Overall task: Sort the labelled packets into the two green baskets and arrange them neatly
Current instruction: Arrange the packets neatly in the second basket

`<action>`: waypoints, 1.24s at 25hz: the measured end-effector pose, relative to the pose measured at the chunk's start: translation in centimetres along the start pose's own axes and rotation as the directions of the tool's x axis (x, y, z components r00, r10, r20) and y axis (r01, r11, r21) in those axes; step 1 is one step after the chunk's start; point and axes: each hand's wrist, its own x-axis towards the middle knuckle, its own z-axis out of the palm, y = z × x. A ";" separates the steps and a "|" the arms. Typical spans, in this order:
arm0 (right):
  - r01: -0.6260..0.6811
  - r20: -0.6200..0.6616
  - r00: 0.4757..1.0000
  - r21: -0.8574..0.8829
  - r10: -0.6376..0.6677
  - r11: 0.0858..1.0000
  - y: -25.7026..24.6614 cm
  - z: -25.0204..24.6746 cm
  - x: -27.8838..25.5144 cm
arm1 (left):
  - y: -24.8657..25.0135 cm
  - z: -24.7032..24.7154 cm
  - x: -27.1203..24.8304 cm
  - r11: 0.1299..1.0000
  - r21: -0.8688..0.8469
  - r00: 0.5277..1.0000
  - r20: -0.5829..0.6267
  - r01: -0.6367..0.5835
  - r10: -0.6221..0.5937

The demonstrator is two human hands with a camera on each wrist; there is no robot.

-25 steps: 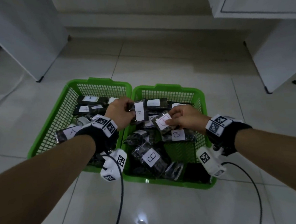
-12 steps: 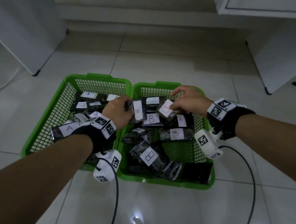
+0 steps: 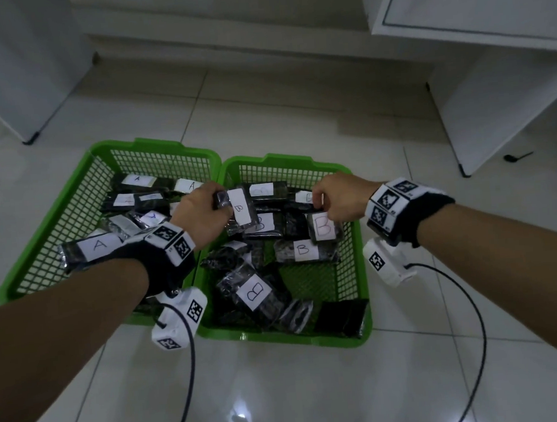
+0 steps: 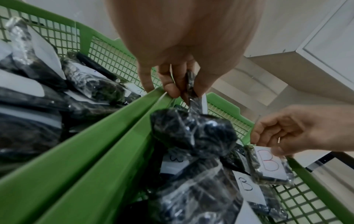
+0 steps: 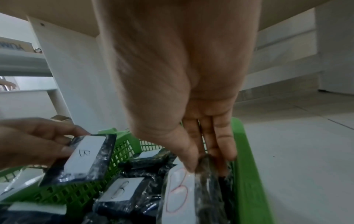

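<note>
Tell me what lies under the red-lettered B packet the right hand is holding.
The red-B packet, pinched by the right hand, overlaps another B packet in the right basket. Whatever lies directly beneath it is covered.

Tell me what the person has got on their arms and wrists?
The arms are bare, with no sleeves. Each wrist wears a black band: the left band and the right band. White tags with black square patterns sit on each band. A small white camera box hangs under each wrist, the left box and the right box, each trailing a black cable.
</note>
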 end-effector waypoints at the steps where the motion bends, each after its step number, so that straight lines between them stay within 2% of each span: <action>1: 0.003 -0.033 0.999 -0.026 -0.004 1.000 0.1 0.1 0.0 | 0.1 -0.1 0.2 1.000 -0.005 1.000 -0.009 -0.004 0.004; 4: 0.028 -0.092 0.995 -0.185 -0.046 0.982 0.5 0.4 -0.2 | 0.3 -0.1 0.5 0.999 -0.022 1.000 -0.010 -0.027 0.027; 6: 0.055 -0.110 0.991 -0.224 -0.081 0.973 0.3 0.6 -0.4 | 0.5 0.0 0.5 0.997 -0.072 1.000 -0.009 -0.029 0.029; 8: 0.110 -0.064 0.990 -0.192 -0.124 0.975 0.0 0.9 -0.4 | 0.6 0.0 0.4 0.993 -0.114 1.000 -0.016 -0.028 0.027; 10: 0.137 0.023 0.991 -0.250 -0.135 0.958 -0.2 1.3 -0.4 | 0.8 0.0 0.2 0.990 -0.134 0.999 -0.019 -0.047 0.045; 12: 0.119 0.028 0.993 -0.311 -0.116 0.943 -0.1 1.3 -0.2 | 1.1 -0.2 0.0 0.987 -0.150 0.998 -0.023 -0.064 0.061; 14: 0.094 -0.024 0.994 -0.239 -0.103 0.966 0.0 0.6 0.0 | 1.5 -0.5 0.0 0.981 -0.180 0.997 -0.045 -0.072 0.065; 17: 0.125 -0.225 0.968 0.064 -0.108 0.990 -0.9 -0.9 -0.1 | 2.6 -0.7 0.1 0.976 -0.199 0.996 -0.022 -0.093 0.090; 20: 0.226 -0.321 0.940 0.333 -0.116 0.915 -2.9 -1.8 -0.5 | 3.9 -0.2 0.3 0.959 -0.282 1.000 -0.029 -0.020 0.012; 23: 0.271 -0.341 0.924 0.255 -0.176 0.928 -4.1 -1.7 -0.6 | 5.3 0.6 0.8 0.898 -0.433 0.997 0.032 0.079 -0.072; 26: 0.238 -0.367 0.917 0.193 -0.155 0.952 -2.9 -1.7 -0.1 | 6.1 0.4 1.2 0.884 -0.458 0.990 0.140 0.093 -0.032; 27: 0.183 -0.347 0.930 0.142 -0.124 0.973 -2.0 -1.8 0.2 | 6.1 0.2 1.2 0.910 -0.408 0.986 0.165 0.074 -0.007; 29: 0.063 -0.273 0.960 -0.012 -0.064 0.998 -0.2 -1.7 0.7 | 5.5 -0.5 1.1 0.992 -0.110 0.977 0.197 -0.067 0.088; 31: 0.024 -0.206 0.978 -0.056 -0.036 0.998 0.6 -1.0 0.9 | 4.6 -1.1 0.6 0.964 0.171 0.945 0.292 -0.203 0.148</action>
